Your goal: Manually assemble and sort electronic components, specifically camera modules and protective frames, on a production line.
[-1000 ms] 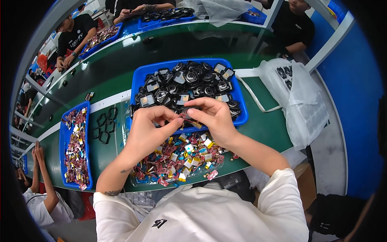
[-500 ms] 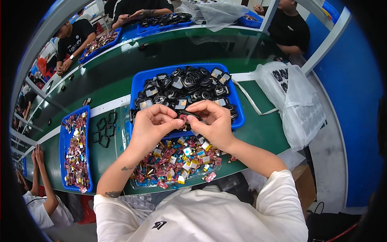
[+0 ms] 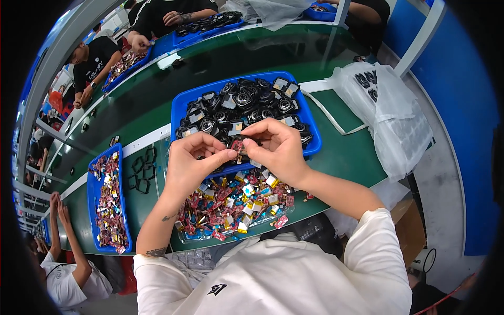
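Observation:
Both hands meet over the near edge of a blue tray (image 3: pixel 178 100) heaped with black watch cases (image 3: pixel 244 98). Between the fingertips sits one small black watch case with a red circuit board (image 3: pixel 239 145) on it. My right hand (image 3: pixel 281 157) pinches it between thumb and bent fingers. My left hand (image 3: pixel 194 160) is closed too, thumb and forefinger at the case's left side; its other fingers curl behind and are partly hidden. Below my hands lies a clear tray (image 3: pixel 197 237) piled with red circuit boards (image 3: pixel 210 212) wired to silver and yellow battery cells (image 3: pixel 248 207).
A narrow blue tray (image 3: pixel 97 223) of similar boards stands left, beside several black frames (image 3: pixel 143 170). A plastic-wrapped stack (image 3: pixel 401 134) sits at the bench's right end. Metal posts (image 3: pixel 420 39) frame the bench. Co-workers (image 3: pixel 97 58) sit across and at left.
The view has shifted slightly, so the bench appears moved. My hands stay together at the same case, fingers slightly repositioned. Across the bench, a co-worker's hand has reached toward the tray of boards.

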Available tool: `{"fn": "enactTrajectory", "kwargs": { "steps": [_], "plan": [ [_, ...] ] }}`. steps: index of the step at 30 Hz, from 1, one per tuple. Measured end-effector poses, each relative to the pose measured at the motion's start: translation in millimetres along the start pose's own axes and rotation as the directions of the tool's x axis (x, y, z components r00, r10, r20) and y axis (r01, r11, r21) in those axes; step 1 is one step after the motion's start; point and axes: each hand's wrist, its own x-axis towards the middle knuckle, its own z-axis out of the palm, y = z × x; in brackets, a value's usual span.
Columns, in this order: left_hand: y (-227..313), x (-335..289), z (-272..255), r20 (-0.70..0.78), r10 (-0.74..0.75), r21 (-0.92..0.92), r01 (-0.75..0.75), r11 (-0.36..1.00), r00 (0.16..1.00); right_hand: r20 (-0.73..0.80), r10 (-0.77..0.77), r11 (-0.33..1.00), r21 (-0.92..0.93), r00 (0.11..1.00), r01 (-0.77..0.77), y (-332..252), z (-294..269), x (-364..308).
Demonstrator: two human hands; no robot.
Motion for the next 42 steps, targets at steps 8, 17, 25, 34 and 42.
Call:
{"fn": "enactTrajectory", "kwargs": {
  "steps": [8,17,25,34,42],
  "plan": [
    [7,-7,6,0.041,0.01,-0.052,-0.007,0.999,0.999,-0.028,-0.041,0.992,-0.118,0.999,0.037,-1,-1,1],
    [4,-2,-3,0.186,-0.142,-0.23,0.184,0.956,0.972,0.027,-0.24,0.953,-0.186,0.971,0.24,5,-1,2],
    [-4,2,1,0.08,-0.102,-0.268,0.12,0.956,0.992,0.083,-0.054,0.998,-0.027,0.995,0.057,-2,-1,0],
    [-6,2,4,0.071,-0.025,-0.237,0.041,0.971,0.997,0.028,-0.043,0.999,0.001,0.999,0.043,2,0,1],
    [-6,2,3,0.011,0.041,-0.166,-0.039,0.985,0.999,0.061,-0.053,0.997,-0.056,0.997,0.057,-1,-4,8]
  ]
}}
